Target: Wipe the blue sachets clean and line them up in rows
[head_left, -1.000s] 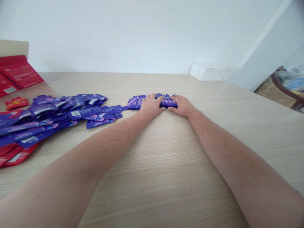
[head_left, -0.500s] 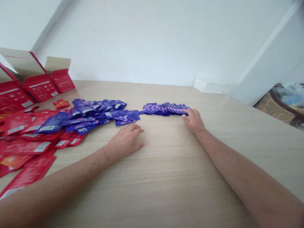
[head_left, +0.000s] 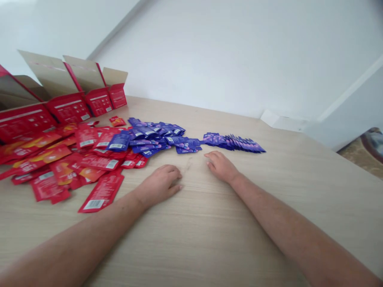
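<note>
My left hand (head_left: 161,184) rests on the table just in front of the purple sachet pile (head_left: 154,135). Its fingers are slightly bent, the thumb stands apart, and nothing shows in it. To its right, my right hand (head_left: 220,167) is low over the table with the index finger stretched out, holding nothing. Beyond that hand lies an overlapping row of purple sachets (head_left: 235,142), fanned out towards the right. The purple pile joins the row's left end and spills onto a heap of red sachets (head_left: 100,197) at the left.
Several open red cartons (head_left: 70,107) stand along the back left, their flaps raised. A small red-orange sachet (head_left: 117,121) lies in front of them. Against the wall at the back right is a white box (head_left: 283,120). The wooden table (head_left: 197,239) ends at the right.
My right hand has left the right end of the purple row and moved left and nearer. My left hand stays about where it was. The view has turned left, showing more cartons.
</note>
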Demonstrator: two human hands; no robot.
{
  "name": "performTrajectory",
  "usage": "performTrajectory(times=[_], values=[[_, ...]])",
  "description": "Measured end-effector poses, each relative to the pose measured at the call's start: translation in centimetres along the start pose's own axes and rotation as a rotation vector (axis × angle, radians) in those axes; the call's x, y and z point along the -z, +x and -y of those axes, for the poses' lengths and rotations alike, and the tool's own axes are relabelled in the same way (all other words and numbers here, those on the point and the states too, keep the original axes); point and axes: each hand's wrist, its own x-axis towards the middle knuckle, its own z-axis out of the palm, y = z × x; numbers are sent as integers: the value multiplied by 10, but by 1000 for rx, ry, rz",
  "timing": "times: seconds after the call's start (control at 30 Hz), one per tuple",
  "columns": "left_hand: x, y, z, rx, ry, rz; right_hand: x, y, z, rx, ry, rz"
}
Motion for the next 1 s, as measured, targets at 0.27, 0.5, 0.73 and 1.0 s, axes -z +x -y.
performTrajectory(times=[0.27,0.5,0.73,1.0], values=[[-11,2,7,-53,-9,-25,-37,94,39,-21,-33,12],[-12,3,7,-102,-21,-29,-62,160,44,-120,-88,99],[-7,1,3,-180,-17,-140,-67,132,75,-60,-81,178],[13,-12,-30,-248,54,-280,-12,22,97,207,55,249]])
